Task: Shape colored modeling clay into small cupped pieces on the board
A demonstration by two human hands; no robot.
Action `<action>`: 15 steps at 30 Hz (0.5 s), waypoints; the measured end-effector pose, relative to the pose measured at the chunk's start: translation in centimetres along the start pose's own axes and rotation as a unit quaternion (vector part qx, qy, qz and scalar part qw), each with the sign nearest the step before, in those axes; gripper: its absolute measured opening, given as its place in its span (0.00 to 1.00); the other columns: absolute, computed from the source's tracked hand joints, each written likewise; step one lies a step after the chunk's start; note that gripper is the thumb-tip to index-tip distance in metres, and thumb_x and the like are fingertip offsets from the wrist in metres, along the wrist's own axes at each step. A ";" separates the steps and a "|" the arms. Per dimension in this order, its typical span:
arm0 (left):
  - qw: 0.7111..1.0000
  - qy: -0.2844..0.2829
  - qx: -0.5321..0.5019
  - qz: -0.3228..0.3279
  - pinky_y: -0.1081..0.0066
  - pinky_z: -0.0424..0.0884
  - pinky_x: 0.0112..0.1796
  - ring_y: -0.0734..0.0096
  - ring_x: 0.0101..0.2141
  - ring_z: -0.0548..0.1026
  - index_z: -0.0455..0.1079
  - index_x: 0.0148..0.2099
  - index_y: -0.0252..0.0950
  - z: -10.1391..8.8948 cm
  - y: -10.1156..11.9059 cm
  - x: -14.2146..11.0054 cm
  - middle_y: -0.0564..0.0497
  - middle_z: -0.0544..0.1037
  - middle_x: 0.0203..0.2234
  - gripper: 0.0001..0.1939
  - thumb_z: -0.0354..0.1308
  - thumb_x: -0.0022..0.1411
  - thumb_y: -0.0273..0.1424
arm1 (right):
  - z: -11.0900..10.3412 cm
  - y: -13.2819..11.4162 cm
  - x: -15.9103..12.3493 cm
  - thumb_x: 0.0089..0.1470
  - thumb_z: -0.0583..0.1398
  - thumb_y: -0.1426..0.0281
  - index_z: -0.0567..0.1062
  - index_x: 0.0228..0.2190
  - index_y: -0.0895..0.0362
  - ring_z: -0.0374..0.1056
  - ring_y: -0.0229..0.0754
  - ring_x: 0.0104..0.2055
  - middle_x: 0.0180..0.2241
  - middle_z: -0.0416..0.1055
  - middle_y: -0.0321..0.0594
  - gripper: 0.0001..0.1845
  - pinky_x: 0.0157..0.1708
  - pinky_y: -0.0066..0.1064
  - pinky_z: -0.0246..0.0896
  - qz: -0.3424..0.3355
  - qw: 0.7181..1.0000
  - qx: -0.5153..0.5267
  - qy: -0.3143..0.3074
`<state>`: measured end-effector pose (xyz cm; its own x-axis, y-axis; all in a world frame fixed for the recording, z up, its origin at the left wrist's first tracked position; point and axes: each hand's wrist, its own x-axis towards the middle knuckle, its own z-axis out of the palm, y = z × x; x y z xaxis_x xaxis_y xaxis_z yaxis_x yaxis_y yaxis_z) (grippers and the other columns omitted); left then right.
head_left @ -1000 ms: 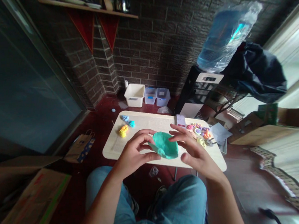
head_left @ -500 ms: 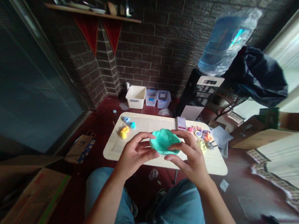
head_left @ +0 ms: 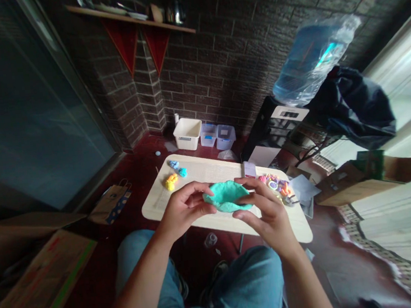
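A flattened piece of teal clay (head_left: 225,195) is held above a small pale wooden table (head_left: 193,174). My left hand (head_left: 183,209) pinches its left edge with thumb and fingers. On the other side, my right hand (head_left: 265,211) grips the right edge, fingers curled under it. Both hands hover over the table's near edge, above my knees in blue jeans.
Yellow and blue clay lumps (head_left: 171,180) lie at the table's far left; a pile of coloured clay pieces and cutters (head_left: 277,184) sits at its right. White and clear plastic tubs (head_left: 187,133) stand on the red floor by the brick wall. Cardboard boxes (head_left: 39,281) lie left.
The clay sheet has tilted from facing me to lying nearly flat. My right hand went from open fingers beside it to gripping its right edge.
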<state>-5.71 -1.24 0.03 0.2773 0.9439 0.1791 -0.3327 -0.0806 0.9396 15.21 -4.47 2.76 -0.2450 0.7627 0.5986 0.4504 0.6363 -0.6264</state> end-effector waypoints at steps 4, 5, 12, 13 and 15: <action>1.000 0.019 0.016 0.008 0.69 0.75 0.40 0.63 0.40 0.79 0.71 0.34 0.35 0.4 -0.2 0.1 0.48 0.80 0.38 0.17 0.74 0.43 0.31 | 0.4 -0.2 -0.2 0.55 0.65 0.68 0.77 0.31 0.52 0.68 0.48 0.50 0.48 0.70 0.43 0.02 0.49 0.41 0.67 0.044 0.998 0.048 0.021; 0.999 0.022 0.026 0.013 0.68 0.75 0.41 0.62 0.41 0.79 0.71 0.35 0.35 0.5 -0.3 0.1 0.47 0.80 0.39 0.17 0.74 0.43 0.31 | 0.5 -0.3 -0.2 0.56 0.64 0.69 0.77 0.32 0.52 0.68 0.48 0.51 0.47 0.69 0.44 0.01 0.49 0.41 0.67 0.053 0.997 0.056 0.022; 0.995 0.013 0.072 0.070 0.70 0.73 0.44 0.65 0.43 0.77 0.70 0.36 0.35 1.2 -0.1 0.0 0.48 0.79 0.39 0.13 0.71 0.50 0.29 | 0.8 -1.1 0.4 0.55 0.65 0.68 0.77 0.36 0.52 0.68 0.46 0.50 0.45 0.70 0.43 0.04 0.47 0.38 0.66 0.052 0.998 0.029 0.016; 0.995 0.011 0.073 0.072 0.71 0.73 0.43 0.66 0.43 0.77 0.70 0.36 0.36 1.2 0.0 0.0 0.48 0.79 0.39 0.13 0.71 0.50 0.28 | 0.8 -1.2 0.6 0.56 0.65 0.69 0.78 0.36 0.52 0.69 0.46 0.48 0.44 0.71 0.42 0.03 0.46 0.37 0.66 0.047 0.998 0.025 0.019; 0.994 0.010 0.074 0.073 0.71 0.73 0.44 0.66 0.43 0.77 0.70 0.37 0.36 1.2 0.1 0.0 0.48 0.79 0.40 0.13 0.71 0.50 0.28 | 0.8 -1.3 0.8 0.57 0.64 0.69 0.78 0.36 0.52 0.69 0.45 0.46 0.42 0.72 0.42 0.03 0.46 0.37 0.65 0.043 0.999 0.012 0.019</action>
<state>-4.64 -1.62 0.47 0.2178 0.9243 0.3134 -0.2314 -0.2631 0.9366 13.74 -4.60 3.69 -0.1737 0.8097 0.5605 0.4468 0.5720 -0.6879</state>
